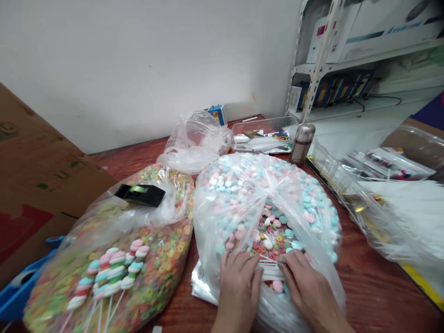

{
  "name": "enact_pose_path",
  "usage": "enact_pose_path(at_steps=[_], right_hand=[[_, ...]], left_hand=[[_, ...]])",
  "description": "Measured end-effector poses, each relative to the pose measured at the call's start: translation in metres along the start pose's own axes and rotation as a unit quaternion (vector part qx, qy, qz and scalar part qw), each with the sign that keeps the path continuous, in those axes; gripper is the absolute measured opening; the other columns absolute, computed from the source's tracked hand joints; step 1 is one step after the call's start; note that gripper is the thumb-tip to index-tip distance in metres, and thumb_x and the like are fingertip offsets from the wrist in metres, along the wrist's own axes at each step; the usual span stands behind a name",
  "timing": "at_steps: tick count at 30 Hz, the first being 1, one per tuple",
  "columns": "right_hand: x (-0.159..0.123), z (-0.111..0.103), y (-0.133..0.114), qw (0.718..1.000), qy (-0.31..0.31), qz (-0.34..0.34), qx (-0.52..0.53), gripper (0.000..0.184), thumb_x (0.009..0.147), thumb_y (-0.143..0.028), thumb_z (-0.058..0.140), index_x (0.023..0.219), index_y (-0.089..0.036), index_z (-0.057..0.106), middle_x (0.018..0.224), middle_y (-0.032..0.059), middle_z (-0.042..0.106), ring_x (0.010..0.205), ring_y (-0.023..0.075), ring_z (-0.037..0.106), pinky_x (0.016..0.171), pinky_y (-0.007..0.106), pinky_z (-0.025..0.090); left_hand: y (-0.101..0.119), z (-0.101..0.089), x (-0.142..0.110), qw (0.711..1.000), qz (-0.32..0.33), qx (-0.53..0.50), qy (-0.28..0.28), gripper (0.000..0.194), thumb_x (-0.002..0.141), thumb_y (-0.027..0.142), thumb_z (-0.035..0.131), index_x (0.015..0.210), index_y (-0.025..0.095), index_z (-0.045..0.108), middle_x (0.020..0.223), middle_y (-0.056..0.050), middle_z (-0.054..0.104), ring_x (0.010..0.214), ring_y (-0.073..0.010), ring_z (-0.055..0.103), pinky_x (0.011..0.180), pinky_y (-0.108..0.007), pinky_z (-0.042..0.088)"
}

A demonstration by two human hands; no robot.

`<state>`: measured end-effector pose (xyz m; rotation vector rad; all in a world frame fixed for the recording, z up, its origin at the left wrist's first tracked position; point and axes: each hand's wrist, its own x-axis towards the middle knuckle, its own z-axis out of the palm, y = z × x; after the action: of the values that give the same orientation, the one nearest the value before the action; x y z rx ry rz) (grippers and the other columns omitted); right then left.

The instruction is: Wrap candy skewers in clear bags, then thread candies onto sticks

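A big clear plastic bag (211,212) of pink, blue and white candies stands in front of me with its mouth open. Small coloured ring candies (274,245) show among the round ones inside. Across the opening lies a bunch of thin white sticks (268,269), gripped at its two ends. My left hand (240,277) has its fingers closed over the left end. At the right end, my right hand (308,284) pinches with thumb and fingers. Left of the bag, several candy skewers (113,273) with white sticks lie on another bag of ring candies (169,249).
A black tape dispenser (140,195) rests on the left bag. Behind are a crumpled plastic bag (197,141), a clear tray (263,143) and a metallic bottle (302,144). A cardboard box (41,175) and blue container (27,282) flank the left; a clear bin (360,217) stands right.
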<state>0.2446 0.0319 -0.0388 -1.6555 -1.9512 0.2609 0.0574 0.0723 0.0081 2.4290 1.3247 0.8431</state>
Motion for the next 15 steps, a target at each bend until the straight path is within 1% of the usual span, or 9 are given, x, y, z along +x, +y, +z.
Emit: enact_pose_path(at_steps=[4,7,9,11,13,14,15], right_hand=[[0.002,-0.001,-0.006,0.998,0.012,0.026,0.052,0.021,0.101,-0.024,0.033,0.093,-0.026,0.053,0.086,0.0028,0.057,0.076,0.0186,0.062,0.065,0.028,0.047],[0.003,-0.003,-0.013,0.995,0.019,0.041,0.091,0.022,0.101,-0.024,0.033,0.092,-0.025,0.053,0.086,0.0031,0.057,0.076,0.0186,0.061,0.066,0.029,0.046],[0.003,-0.007,-0.016,0.990,0.030,0.043,0.127,0.022,0.100,-0.025,0.035,0.091,-0.025,0.055,0.087,0.0033,0.058,0.078,0.0187,0.061,0.068,0.028,0.046],[0.002,-0.013,-0.017,0.982,0.042,0.055,0.177,0.019,0.099,-0.028,0.039,0.094,-0.025,0.058,0.087,0.0035,0.060,0.081,0.0189,0.061,0.071,0.028,0.047],[-0.001,-0.019,-0.018,0.964,0.025,0.104,0.242,0.019,0.097,-0.036,0.046,0.093,-0.025,0.061,0.083,0.0025,0.063,0.078,0.0185,0.062,0.070,0.027,0.047],[-0.002,-0.023,-0.019,0.947,-0.002,0.143,0.288,0.023,0.096,-0.042,0.048,0.089,-0.024,0.062,0.077,0.0017,0.063,0.072,0.0175,0.061,0.065,0.025,0.046],[-0.002,-0.026,-0.021,0.918,-0.039,0.185,0.349,0.031,0.095,-0.048,0.048,0.085,-0.023,0.062,0.071,0.0008,0.062,0.063,0.0155,0.058,0.058,0.024,0.044]], left_hand=[[0.006,0.004,0.011,0.994,-0.042,-0.100,0.002,0.013,0.088,0.014,0.058,0.091,0.021,0.068,0.089,-0.005,0.071,0.090,-0.0223,0.064,0.087,-0.041,0.048],[0.009,0.012,0.015,0.981,-0.091,-0.173,0.015,0.010,0.088,0.018,0.060,0.085,0.021,0.069,0.085,-0.004,0.071,0.085,-0.0201,0.065,0.081,-0.035,0.050],[0.012,0.012,0.017,0.969,-0.127,-0.212,0.016,0.010,0.088,0.021,0.062,0.083,0.020,0.070,0.084,-0.003,0.071,0.083,-0.0195,0.065,0.078,-0.033,0.051],[0.013,0.003,0.019,0.958,-0.152,-0.241,0.016,0.010,0.087,0.023,0.063,0.081,0.019,0.070,0.082,-0.003,0.072,0.081,-0.0188,0.066,0.076,-0.031,0.052],[0.013,-0.016,0.021,0.956,-0.149,-0.250,0.042,0.010,0.088,0.021,0.062,0.080,0.020,0.068,0.080,-0.003,0.072,0.078,-0.0176,0.068,0.074,-0.029,0.054],[0.013,-0.027,0.022,0.959,-0.124,-0.245,0.061,0.009,0.088,0.020,0.061,0.082,0.020,0.068,0.080,-0.002,0.072,0.077,-0.0172,0.068,0.074,-0.029,0.055],[0.013,-0.037,0.022,0.966,-0.085,-0.229,0.085,0.008,0.088,0.018,0.060,0.086,0.021,0.067,0.082,-0.003,0.072,0.079,-0.0172,0.068,0.075,-0.029,0.056]])
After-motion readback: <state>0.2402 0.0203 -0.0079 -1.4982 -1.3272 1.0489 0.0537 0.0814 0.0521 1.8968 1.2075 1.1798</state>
